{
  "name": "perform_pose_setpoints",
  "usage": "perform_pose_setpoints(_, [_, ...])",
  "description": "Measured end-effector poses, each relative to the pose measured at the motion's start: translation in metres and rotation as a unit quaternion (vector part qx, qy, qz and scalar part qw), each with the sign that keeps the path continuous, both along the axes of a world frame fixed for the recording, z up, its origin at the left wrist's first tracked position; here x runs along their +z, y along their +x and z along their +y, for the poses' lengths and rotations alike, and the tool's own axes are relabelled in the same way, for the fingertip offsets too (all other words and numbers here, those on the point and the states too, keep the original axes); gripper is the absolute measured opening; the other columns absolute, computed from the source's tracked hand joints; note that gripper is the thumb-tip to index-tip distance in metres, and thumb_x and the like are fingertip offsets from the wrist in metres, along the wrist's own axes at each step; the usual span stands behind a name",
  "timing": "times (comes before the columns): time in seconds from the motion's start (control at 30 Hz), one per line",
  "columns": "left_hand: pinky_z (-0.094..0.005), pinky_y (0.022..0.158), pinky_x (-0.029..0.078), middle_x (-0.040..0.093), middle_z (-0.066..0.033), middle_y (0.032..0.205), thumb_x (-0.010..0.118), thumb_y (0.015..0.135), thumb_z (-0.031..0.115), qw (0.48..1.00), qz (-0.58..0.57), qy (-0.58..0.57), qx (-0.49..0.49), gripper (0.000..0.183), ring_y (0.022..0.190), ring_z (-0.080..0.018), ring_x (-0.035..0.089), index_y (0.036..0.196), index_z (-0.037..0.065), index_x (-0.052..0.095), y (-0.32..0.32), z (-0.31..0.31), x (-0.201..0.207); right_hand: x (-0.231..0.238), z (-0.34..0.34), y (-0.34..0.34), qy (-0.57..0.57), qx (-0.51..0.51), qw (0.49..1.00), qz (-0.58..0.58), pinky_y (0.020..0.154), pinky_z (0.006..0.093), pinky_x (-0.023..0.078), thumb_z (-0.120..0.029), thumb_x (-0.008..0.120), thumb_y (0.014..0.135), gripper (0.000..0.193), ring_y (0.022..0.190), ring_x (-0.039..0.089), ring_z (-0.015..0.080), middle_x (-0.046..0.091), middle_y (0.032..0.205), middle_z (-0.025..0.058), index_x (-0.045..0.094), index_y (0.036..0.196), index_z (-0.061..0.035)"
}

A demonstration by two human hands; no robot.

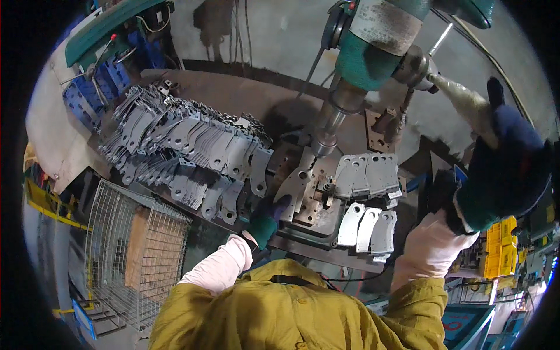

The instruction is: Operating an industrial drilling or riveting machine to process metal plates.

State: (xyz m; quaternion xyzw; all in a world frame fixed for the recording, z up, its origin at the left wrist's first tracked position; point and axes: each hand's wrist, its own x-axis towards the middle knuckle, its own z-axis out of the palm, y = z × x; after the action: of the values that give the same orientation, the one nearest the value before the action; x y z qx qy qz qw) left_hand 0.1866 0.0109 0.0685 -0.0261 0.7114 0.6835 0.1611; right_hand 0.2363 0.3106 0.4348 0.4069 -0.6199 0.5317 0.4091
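My left hand [267, 220], in a dark green and blue glove, closes on the lower end of a curved grey metal plate [294, 183]. The plate lies at the left side of a steel jig [313, 198], beneath the drill press spindle [324, 142]. The drill tip hangs close to the plate; whether they touch, I cannot tell. Raised at the right, my gloved right hand [504, 166] grips the end of the drill press's wrapped lever handle [464, 100]. One finger sticks up beside the handle, and the other fingers are mostly hidden.
Long rows of similar plates [198, 140] cover the bench's left side. Smaller stacks [367, 175] and several loose plates [367, 227] lie right of the jig. A wire basket [137, 254] stands at lower left, yellow bins [500, 248] at right. A steel block [379, 131] sits behind.
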Motion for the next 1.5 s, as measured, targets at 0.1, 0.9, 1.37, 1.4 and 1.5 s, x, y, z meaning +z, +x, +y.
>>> perform_pose_setpoints(0.1, [-0.0374, 0.081, 0.05, 0.068, -0.0172, 0.107, 0.067, 0.085, 0.05, 0.999, -0.015, -0.037, -0.008, 0.06, 0.094, -0.0279, 0.065, 0.118, -0.001, 0.063, 0.002, -0.001, 0.006, -0.027, -0.009, -0.001, 0.119, -0.513, 0.836, 0.153, 0.095, 0.0351, 0.051, -0.019, 0.068, 0.088, 0.026, 0.093, 0.067, 0.0232, 0.07, 0.102, 0.0113, 0.061, 0.104, 0.0004])
perform_pose_setpoints(0.9, [-0.0321, 0.061, 0.053, 0.069, -0.0126, 0.105, 0.071, 0.084, 0.042, 1.0, 0.012, -0.01, 0.013, 0.058, 0.081, -0.0211, 0.067, 0.126, 0.004, 0.057, 0.005, 0.003, 0.006, -0.061, -0.024, -0.003, 0.222, -0.899, 0.263, 0.271, 0.074, 0.0303, 0.049, -0.038, 0.081, 0.077, 0.037, 0.077, 0.062, 0.0171, 0.063, 0.085, 0.0024, 0.062, 0.091, -0.0099])
perform_pose_setpoints(1.37, [-0.031, 0.064, 0.054, 0.07, -0.0092, 0.103, 0.073, 0.084, 0.035, 0.999, -0.024, -0.024, 0.007, 0.052, 0.081, -0.0177, 0.067, 0.124, 0.004, 0.061, 0.004, 0.001, 0.011, -0.065, -0.002, 0.008, 0.219, -0.911, 0.219, 0.272, 0.069, 0.0304, 0.048, -0.044, 0.082, 0.074, 0.037, 0.07, 0.06, 0.0164, 0.06, 0.078, -0.0008, 0.063, 0.083, -0.0143])
perform_pose_setpoints(1.4, [-0.0332, 0.064, 0.054, 0.07, -0.0116, 0.103, 0.072, 0.083, 0.039, 0.999, -0.043, -0.028, 0.011, 0.056, 0.082, -0.0212, 0.068, 0.125, 0.004, 0.06, 0.004, 0.001, 0.013, -0.065, -0.001, 0.009, 0.221, -0.911, 0.216, 0.272, 0.068, 0.0304, 0.048, -0.044, 0.082, 0.074, 0.037, 0.07, 0.059, 0.0163, 0.06, 0.078, -0.0011, 0.063, 0.083, -0.0146])
perform_pose_setpoints(1.5, [-0.0376, 0.064, 0.054, 0.07, -0.0165, 0.104, 0.071, 0.082, 0.046, 0.997, -0.064, -0.037, 0.025, 0.063, 0.085, -0.0275, 0.069, 0.128, 0.004, 0.058, 0.005, 0.003, 0.008, -0.066, 0.006, 0.013, 0.225, -0.913, 0.207, 0.271, 0.067, 0.0304, 0.048, -0.045, 0.083, 0.073, 0.037, 0.068, 0.059, 0.0162, 0.059, 0.076, -0.0018, 0.063, 0.081, -0.0155])
